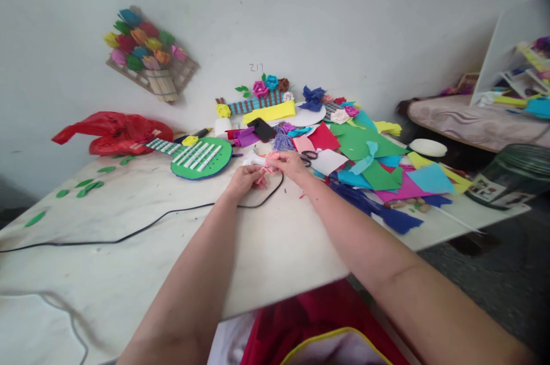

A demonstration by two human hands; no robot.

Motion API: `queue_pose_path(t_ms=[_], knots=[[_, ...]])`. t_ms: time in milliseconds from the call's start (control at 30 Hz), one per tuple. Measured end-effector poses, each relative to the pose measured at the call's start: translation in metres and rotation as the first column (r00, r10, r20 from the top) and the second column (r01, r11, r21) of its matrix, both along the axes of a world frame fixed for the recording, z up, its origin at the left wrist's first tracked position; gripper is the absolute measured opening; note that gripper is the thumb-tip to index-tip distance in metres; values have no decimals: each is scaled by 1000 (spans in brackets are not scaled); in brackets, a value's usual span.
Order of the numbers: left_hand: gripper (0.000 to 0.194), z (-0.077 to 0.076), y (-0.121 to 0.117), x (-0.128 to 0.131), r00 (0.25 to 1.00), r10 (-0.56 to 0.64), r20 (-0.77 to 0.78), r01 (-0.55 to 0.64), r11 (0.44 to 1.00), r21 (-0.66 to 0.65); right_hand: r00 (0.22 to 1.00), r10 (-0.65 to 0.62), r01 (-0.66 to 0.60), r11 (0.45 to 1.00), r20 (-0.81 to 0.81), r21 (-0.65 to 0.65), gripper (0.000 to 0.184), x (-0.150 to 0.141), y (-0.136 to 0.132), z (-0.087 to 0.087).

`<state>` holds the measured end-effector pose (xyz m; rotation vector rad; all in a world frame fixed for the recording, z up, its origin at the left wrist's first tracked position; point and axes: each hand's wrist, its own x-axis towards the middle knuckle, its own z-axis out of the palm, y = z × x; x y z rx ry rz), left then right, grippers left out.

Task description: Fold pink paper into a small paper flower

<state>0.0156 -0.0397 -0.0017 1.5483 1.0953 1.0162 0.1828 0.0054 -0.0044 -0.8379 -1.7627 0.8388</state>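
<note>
Over the middle of the table, my left hand and my right hand are close together, both with fingers pinched on a small piece of pink crepe paper. The paper is crumpled, and its exact shape is too small to make out. Just behind my left fingers lies a white object, partly hidden. A black cord runs from the left edge of the table to beneath my hands. Right of my right hand are dark-handled scissors, partly covered by a pale paper sheet.
A green paper guitar and a red plastic bag lie to the left. Coloured paper scraps cover the right side, with a glass jar at the table's edge. A phone and paper flowers are farther back.
</note>
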Motion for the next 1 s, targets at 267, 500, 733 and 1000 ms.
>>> queue_pose_path(t_ms=[267,500,733,1000], knots=[[27,1,-1,0,994,19,106,-9,996,-90,992,126,-126,990,-11,-69,28,0,-11,9],[28,3,-2,-1,989,10,151,-1,998,-60,985,153,-161,979,-77,-127,24,-5,-13,10],[29,2,-1,-3,988,25,149,-12,996,-88,990,142,-141,987,7,-76,12,-1,-8,6],[32,0,0,-2,982,35,187,-10,992,-129,988,133,-141,984,77,106,13,-4,2,-2]])
